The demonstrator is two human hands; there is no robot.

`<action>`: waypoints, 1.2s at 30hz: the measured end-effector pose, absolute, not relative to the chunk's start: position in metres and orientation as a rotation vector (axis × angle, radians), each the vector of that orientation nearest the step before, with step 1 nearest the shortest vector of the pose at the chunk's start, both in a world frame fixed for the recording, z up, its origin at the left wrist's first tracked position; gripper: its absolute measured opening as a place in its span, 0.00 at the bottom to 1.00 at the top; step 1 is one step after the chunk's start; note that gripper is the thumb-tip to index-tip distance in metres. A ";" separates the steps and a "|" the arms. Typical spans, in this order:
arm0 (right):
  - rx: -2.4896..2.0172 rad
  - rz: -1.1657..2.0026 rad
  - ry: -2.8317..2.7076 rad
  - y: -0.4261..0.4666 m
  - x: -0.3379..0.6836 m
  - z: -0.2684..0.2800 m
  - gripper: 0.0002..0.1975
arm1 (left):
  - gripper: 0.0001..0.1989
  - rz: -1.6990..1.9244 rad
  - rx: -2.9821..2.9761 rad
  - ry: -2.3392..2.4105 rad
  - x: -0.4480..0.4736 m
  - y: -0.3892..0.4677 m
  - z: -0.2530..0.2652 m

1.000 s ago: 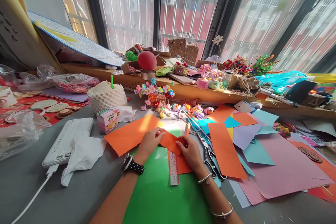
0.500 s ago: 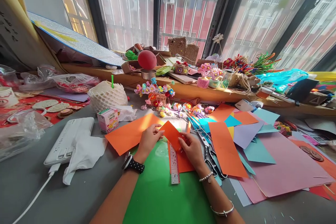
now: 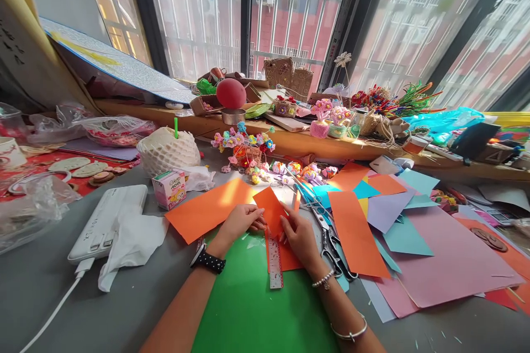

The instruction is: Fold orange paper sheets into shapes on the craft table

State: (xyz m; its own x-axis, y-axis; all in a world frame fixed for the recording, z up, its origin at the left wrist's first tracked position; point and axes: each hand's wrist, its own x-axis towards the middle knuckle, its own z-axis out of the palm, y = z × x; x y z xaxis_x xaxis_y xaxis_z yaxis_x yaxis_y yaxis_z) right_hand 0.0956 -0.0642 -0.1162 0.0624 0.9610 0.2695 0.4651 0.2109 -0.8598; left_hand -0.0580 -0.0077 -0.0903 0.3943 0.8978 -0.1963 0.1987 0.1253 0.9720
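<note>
Between my two hands is a small piece of orange paper (image 3: 269, 204), raised above the green mat (image 3: 265, 314). My left hand (image 3: 243, 220) is closed on its left edge, thumb and fingers pressed together. On its right edge my right hand (image 3: 298, 234) has the paper pinched between thumb and fingers. Just below lies a clear ruler (image 3: 275, 262) with a printed pattern, partly over another orange sheet (image 3: 292, 259). A larger orange sheet (image 3: 211, 207) lies behind my left wrist. Scissors (image 3: 331, 242) rest to the right of my right hand.
At the right are an orange strip (image 3: 358, 234), teal sheets (image 3: 408, 237) and a large pink sheet (image 3: 459, 265). A white power bank (image 3: 110, 220) with a cable, a tissue (image 3: 134, 248) and a small pink box (image 3: 169, 188) stand left. Paper flowers (image 3: 244, 143) are at the back.
The small orange paper has turned more upright. My left hand has shifted slightly down and right, from the paper's upper left edge to its lower left side.
</note>
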 end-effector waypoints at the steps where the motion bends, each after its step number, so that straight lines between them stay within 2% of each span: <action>1: -1.419 0.568 -1.606 -0.065 0.095 -0.116 0.22 | 0.16 0.687 1.385 1.086 -0.058 -0.007 -0.091; 5: -1.431 0.196 -1.842 -0.068 0.092 -0.113 0.22 | 0.16 0.670 1.394 1.092 -0.057 -0.007 -0.091; 9: -1.342 0.114 -1.953 -0.068 0.090 -0.112 0.24 | 0.21 0.675 1.344 1.091 -0.056 -0.009 -0.089; 13: -1.298 0.154 -2.018 -0.068 0.090 -0.112 0.25 | 0.24 0.704 1.310 1.066 -0.055 -0.009 -0.088; 28: -1.229 0.278 -2.023 -0.069 0.090 -0.109 0.25 | 0.17 0.800 1.481 1.012 -0.057 -0.011 -0.091; 32: -1.178 0.369 -1.922 -0.070 0.091 -0.107 0.21 | 0.16 0.814 1.535 1.012 -0.057 -0.013 -0.087; 36: -1.178 0.602 -1.589 -0.068 0.094 -0.102 0.14 | 0.17 0.734 1.632 0.937 -0.056 -0.017 -0.080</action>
